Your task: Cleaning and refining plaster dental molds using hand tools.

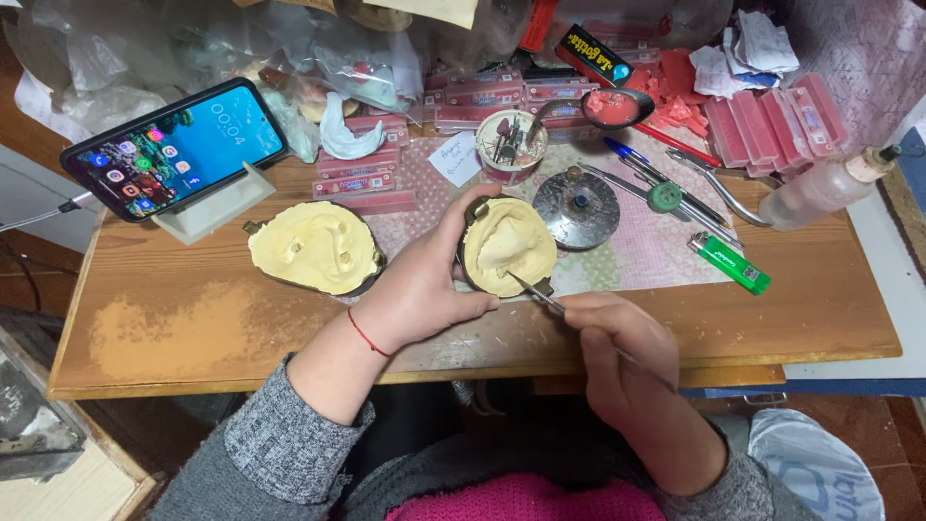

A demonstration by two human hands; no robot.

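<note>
Centre frame: left hand (pixel 424 280) clamps the plaster mould (pixel 509 246) steady, right hand (pixel 617 352) pinches a thin metal tool (pixel 536 294), tip angling up-left onto mould's lower edge.

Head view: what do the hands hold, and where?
Left hand grips the plaster-filled flask half by its left rim; right hand holds a thin metal tool by its handle.

— What carries it all?
— A worn wooden counter (pixel 193 328) with a pale rubbed patch, part-covered by a pink patterned cloth (pixel 637 241).
— And around it?
— Dark floor below at the left, a white surface (pixel 892 260) at the right edge, and even light.
</note>
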